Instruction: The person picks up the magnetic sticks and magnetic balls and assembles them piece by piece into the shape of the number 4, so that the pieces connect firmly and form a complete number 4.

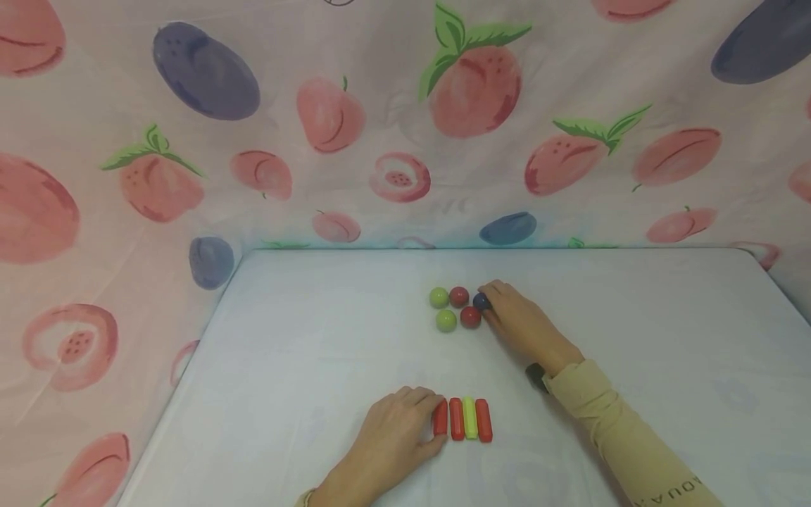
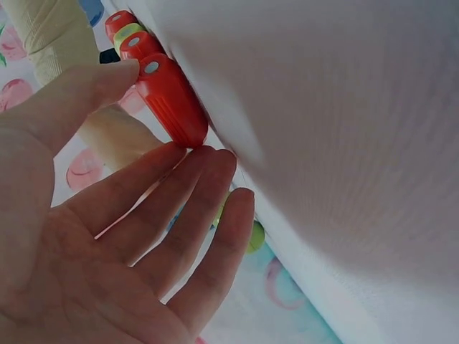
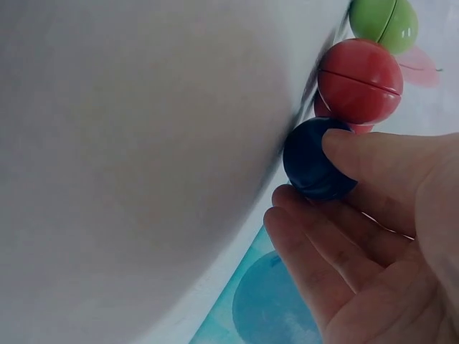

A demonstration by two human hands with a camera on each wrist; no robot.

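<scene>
Near the front of the table, my left hand pinches the leftmost red stick endwise; in the left wrist view the thumb is at one end of the red stick and fingertips at the other. To its right, side by side, lie a red stick, a yellow-green stick and another red stick. Farther back, my right hand pinches a dark blue ball between thumb and fingers. Left of that ball sit two red balls and two green balls in a cluster.
The table has a pale, smooth cover. Behind it and to the left hangs a fruit-printed cloth. A dark band shows at the right wrist, beside a beige sleeve.
</scene>
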